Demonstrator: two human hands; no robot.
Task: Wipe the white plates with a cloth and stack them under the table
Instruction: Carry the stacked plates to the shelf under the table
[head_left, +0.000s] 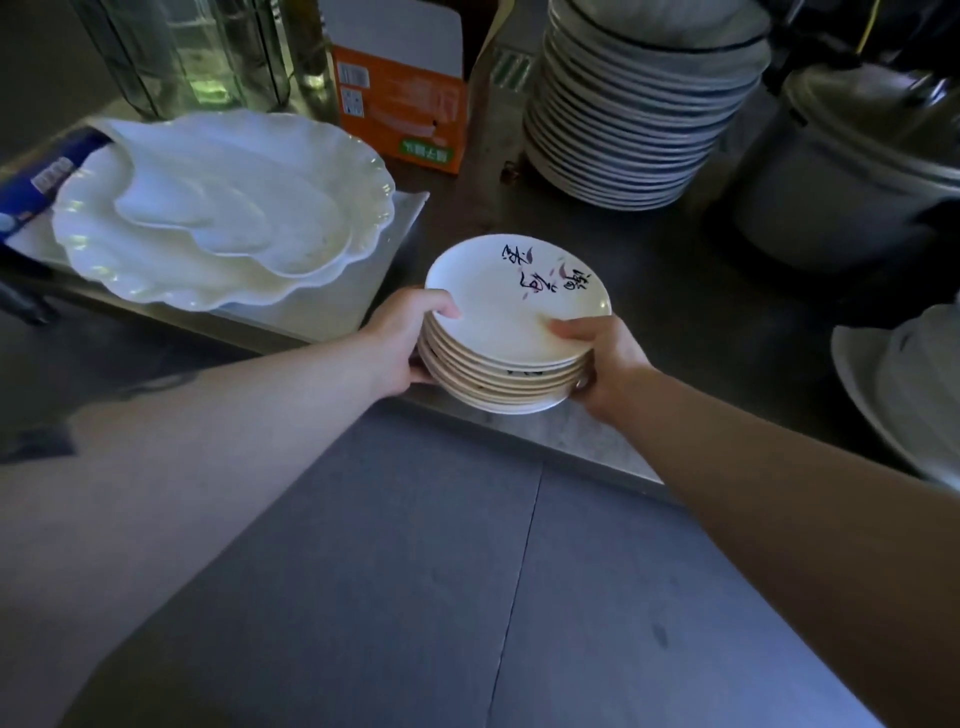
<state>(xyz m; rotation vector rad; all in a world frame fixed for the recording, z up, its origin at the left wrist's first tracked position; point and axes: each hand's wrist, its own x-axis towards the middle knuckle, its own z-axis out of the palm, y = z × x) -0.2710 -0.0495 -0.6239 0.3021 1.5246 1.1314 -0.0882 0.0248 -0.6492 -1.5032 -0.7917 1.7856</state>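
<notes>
A small stack of several white plates (511, 312) sits at the front edge of the steel table (675, 312); the top plate bears dark brush writing. My left hand (405, 343) grips the stack's left side, thumb on the top rim and fingers underneath. My right hand (602, 358) grips the right side the same way. No cloth is in view.
Scalloped white platters (218, 218) lie at the left on a white board. An orange carton (402, 98) and glass jars (182, 52) stand behind. A tall stack of blue-rimmed plates (634, 119) is at the back right, beside a large metal pot (852, 171). More white dishes (904, 384) sit at the right edge.
</notes>
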